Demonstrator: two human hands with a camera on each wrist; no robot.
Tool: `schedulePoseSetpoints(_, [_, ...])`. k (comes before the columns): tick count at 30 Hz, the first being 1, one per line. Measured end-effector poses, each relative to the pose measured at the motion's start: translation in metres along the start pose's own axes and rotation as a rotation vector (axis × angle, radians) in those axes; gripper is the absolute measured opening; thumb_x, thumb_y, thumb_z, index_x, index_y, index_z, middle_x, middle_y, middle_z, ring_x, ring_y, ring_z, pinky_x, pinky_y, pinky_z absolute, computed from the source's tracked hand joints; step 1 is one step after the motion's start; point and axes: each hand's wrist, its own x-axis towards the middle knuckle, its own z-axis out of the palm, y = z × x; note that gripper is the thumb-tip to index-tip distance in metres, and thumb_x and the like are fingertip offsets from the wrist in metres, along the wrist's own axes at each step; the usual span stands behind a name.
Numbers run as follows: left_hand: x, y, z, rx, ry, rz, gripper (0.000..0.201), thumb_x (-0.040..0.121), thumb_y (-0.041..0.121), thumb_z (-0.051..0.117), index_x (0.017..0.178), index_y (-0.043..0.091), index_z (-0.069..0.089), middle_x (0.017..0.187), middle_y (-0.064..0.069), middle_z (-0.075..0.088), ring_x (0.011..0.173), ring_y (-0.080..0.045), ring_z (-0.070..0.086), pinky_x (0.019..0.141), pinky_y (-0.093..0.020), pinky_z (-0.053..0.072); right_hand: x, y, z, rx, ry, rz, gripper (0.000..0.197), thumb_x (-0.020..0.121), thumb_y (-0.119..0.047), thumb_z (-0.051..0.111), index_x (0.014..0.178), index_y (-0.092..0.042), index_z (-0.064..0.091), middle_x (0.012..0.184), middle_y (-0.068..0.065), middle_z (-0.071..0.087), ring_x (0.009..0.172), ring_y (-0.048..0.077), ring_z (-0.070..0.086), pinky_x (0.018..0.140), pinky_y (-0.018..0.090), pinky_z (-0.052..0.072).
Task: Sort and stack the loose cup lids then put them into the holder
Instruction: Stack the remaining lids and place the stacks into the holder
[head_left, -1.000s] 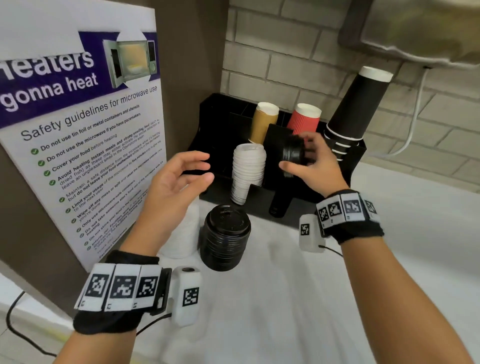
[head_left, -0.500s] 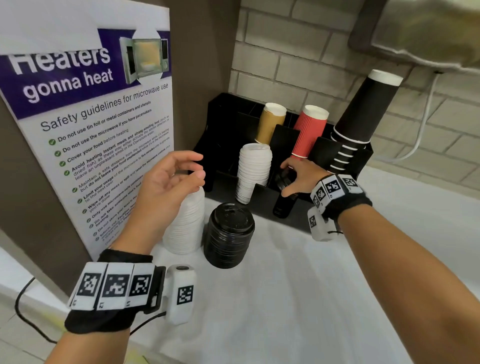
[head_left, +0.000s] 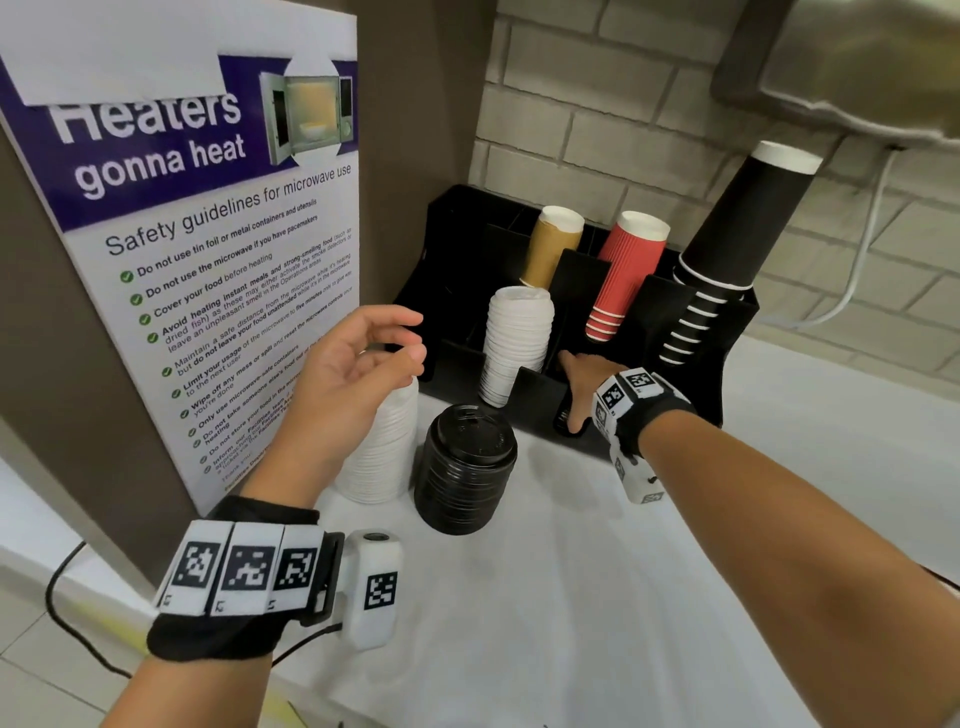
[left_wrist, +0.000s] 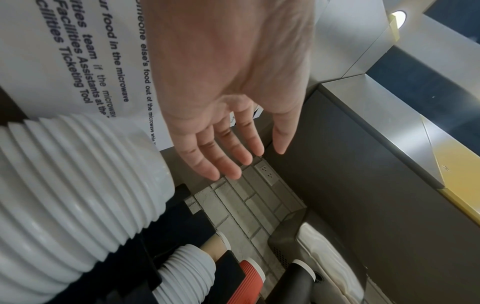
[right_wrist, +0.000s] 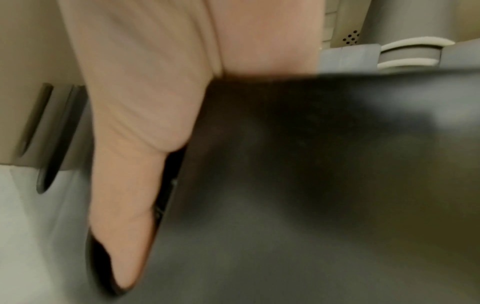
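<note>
My left hand (head_left: 408, 338) hovers open, palm up, just above a tall white lid stack (head_left: 379, 457) on the table; the left wrist view shows its fingers (left_wrist: 228, 156) straight and holding nothing beside the white lid stack (left_wrist: 64, 185). A black lid stack (head_left: 467, 467) stands next to it. My right hand (head_left: 576, 384) reaches down into a front slot of the black holder (head_left: 727, 364), gripping a small stack of black lids (head_left: 563, 418). In the right wrist view the thumb (right_wrist: 124, 185) lies along the black lids (right_wrist: 166, 197); the other fingers are hidden. More white lids (head_left: 514, 343) fill the neighbouring slot.
Brown cups (head_left: 550, 249), red cups (head_left: 628, 270) and tall black cups (head_left: 743, 223) lean in the holder's rear slots. A microwave safety poster (head_left: 208, 260) covers the panel on the left. White table (head_left: 571, 597) spreads in front; a brick wall stands behind.
My right hand has gone down from in front of the red cups into the holder's front slot with the black lids. The left hand stayed above the white stack.
</note>
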Motion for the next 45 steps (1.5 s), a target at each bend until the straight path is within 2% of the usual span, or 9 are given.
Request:
schedulePoseSetpoints(5, [0.000,0.000,-0.003,0.005,-0.001,0.009,0.021,0.090,0.007,0.062,0.104,0.024,0.065,0.084,0.018,0.066,0.077,-0.006,0.066,0.080,-0.021,0.054,0.001,0.001,0.006,0.044,0.030,-0.010,0.083,0.060,-0.024,0.086,0.126,-0.007,0.039,0.119,0.011,0.044,0.095,0.029,0.057,0.047,0.025,0.035])
schedulePoseSetpoints(13, [0.000,0.000,0.000,-0.006,-0.010,0.005,0.021,0.091,0.006,0.062,0.106,0.020,0.065,0.083,0.016,0.066,0.077,-0.006,0.065,0.080,-0.022,0.054,-0.003,0.001,0.009,0.045,0.115,-0.040,0.063,0.067,-0.028,0.082,0.118,-0.010,0.049,0.110,0.009,0.058,0.097,0.028,0.060,0.067,0.033,0.047])
schedulePoseSetpoints(20, [0.000,-0.003,-0.001,-0.011,-0.007,-0.001,0.021,0.091,0.007,0.062,0.106,0.022,0.065,0.083,0.016,0.066,0.076,-0.006,0.065,0.081,-0.023,0.054,-0.013,0.002,-0.009,0.365,0.046,-0.011,0.060,0.074,-0.002,0.072,0.130,-0.005,0.050,0.113,0.015,0.063,0.102,0.027,0.062,0.085,0.035,0.054])
schedulePoseSetpoints(26, [0.002,-0.006,-0.005,-0.014,0.003,0.002,0.020,0.091,0.010,0.063,0.105,0.025,0.065,0.084,0.017,0.066,0.078,-0.008,0.066,0.079,-0.020,0.055,-0.058,-0.026,-0.033,0.621,0.582,-0.212,0.038,0.082,-0.014,0.069,0.119,-0.009,0.058,0.108,0.009,0.057,0.094,0.018,0.056,0.086,0.034,0.048])
schedulePoseSetpoints(28, [0.002,-0.005,-0.006,-0.028,0.003,0.004,0.020,0.091,0.011,0.065,0.104,0.026,0.065,0.084,0.018,0.066,0.079,-0.007,0.066,0.079,-0.020,0.055,-0.073,-0.048,-0.031,0.732,0.400,-0.352,0.048,0.079,-0.032,0.076,0.122,-0.021,0.057,0.113,0.001,0.054,0.101,0.013,0.053,0.087,0.026,0.044])
schedulePoseSetpoints(30, [0.003,-0.003,-0.007,-0.043,0.002,0.006,0.020,0.089,0.013,0.066,0.104,0.027,0.065,0.083,0.018,0.066,0.079,-0.007,0.066,0.079,-0.021,0.055,-0.079,-0.066,-0.022,0.655,0.100,-0.417,0.074,0.071,-0.052,0.078,0.135,-0.034,0.045,0.127,-0.003,0.046,0.115,0.011,0.044,0.094,0.024,0.037])
schedulePoseSetpoints(32, [0.002,-0.003,-0.007,-0.046,-0.002,0.004,0.019,0.089,0.014,0.066,0.104,0.027,0.065,0.083,0.018,0.066,0.080,-0.008,0.066,0.079,-0.022,0.055,-0.077,-0.075,-0.012,0.566,-0.023,-0.422,0.090,0.065,-0.058,0.079,0.141,-0.039,0.034,0.127,-0.006,0.040,0.119,0.012,0.038,0.095,0.026,0.035])
schedulePoseSetpoints(40, [-0.003,0.001,-0.009,-0.039,0.006,-0.001,0.020,0.090,0.010,0.063,0.103,0.025,0.064,0.081,0.020,0.066,0.079,-0.009,0.064,0.078,-0.019,0.054,-0.068,-0.086,0.006,0.590,-0.073,-0.400,0.093,0.066,-0.040,0.084,0.142,-0.032,0.030,0.129,0.002,0.050,0.114,0.019,0.050,0.093,0.032,0.047])
schedulePoseSetpoints(45, [-0.006,0.003,-0.008,0.002,-0.029,-0.024,0.026,0.085,0.014,0.072,0.105,0.028,0.065,0.091,0.015,0.066,0.083,-0.014,0.062,0.083,-0.022,0.052,-0.078,-0.075,-0.008,0.785,0.108,-0.416,0.082,0.067,-0.035,0.085,0.135,-0.032,0.040,0.121,-0.007,0.054,0.110,0.012,0.054,0.093,0.026,0.046])
